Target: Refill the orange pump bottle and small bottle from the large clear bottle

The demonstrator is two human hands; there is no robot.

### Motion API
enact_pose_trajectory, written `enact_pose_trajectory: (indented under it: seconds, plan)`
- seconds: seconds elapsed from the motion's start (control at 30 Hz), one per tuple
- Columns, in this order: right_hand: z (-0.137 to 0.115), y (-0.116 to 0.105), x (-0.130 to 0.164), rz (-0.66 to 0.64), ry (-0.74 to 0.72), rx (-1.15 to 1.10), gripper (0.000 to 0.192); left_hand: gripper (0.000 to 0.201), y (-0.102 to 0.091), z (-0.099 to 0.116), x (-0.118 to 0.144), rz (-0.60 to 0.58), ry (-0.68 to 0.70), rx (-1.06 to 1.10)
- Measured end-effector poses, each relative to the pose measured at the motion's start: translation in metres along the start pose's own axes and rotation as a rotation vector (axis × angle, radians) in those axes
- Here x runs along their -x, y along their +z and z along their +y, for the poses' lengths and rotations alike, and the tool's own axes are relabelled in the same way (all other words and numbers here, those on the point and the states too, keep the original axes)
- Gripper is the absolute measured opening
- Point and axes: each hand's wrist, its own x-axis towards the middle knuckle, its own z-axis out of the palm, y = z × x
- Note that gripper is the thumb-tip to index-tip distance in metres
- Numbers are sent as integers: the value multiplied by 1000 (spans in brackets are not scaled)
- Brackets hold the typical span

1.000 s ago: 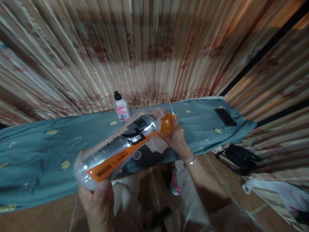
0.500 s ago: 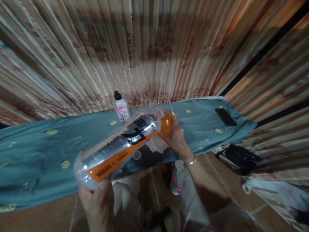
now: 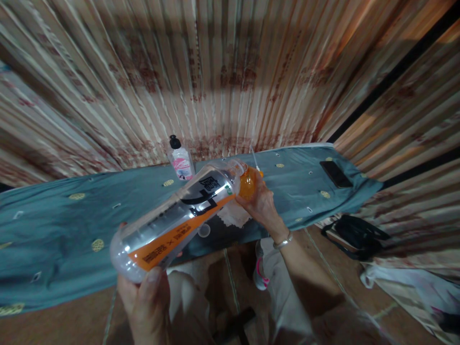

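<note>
The teal-covered surface [image 3: 53,215] runs across the view. Over the left part of its front edge, the left hand [image 3: 145,294] grips the base of a clear bottle [image 3: 179,215], thumb on the near side. The bottle, with an orange-and-black label, is tilted above the surface, base toward the front edge and neck up to the right. Behind it, near the back edge, stands a pump bottle [image 3: 182,164] with a black top. Near the middle of the front edge lies a small round clear piece [image 3: 204,231], then a pale, ragged-edged sheet [image 3: 234,215], partly hidden. At the bottle's neck, the right hand [image 3: 264,201] has its fingers curled around a rounded orange object [image 3: 247,183]; whether this touches the mouth I cannot tell. A dark phone [image 3: 336,173] lies near the right end. Below the front right corner, a black bag [image 3: 354,235] rests on the floor.
</note>
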Motion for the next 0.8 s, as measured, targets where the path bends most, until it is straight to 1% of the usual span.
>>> enact_pose_trajectory:
  seconds: [0.2,0.43,0.57,0.63,0.8]
  plan:
    - [-2,-2,-1,-13,4,-23,92,58,-1,0,0,-41,16,-3]
    - [-2,-1,-1,-22,19,-20,94,61,-1,0,1,-6,20,4]
    - [-2,-1,-1,-20,32,-18,95,60,0,0,0,-31,51,-5]
    - [-3,-2,-1,-17,26,-29,93,58,1,1,0,-44,58,-13]
    - [-6,-5,-2,-23,29,-47,89,57,4,4,-1,-7,43,2]
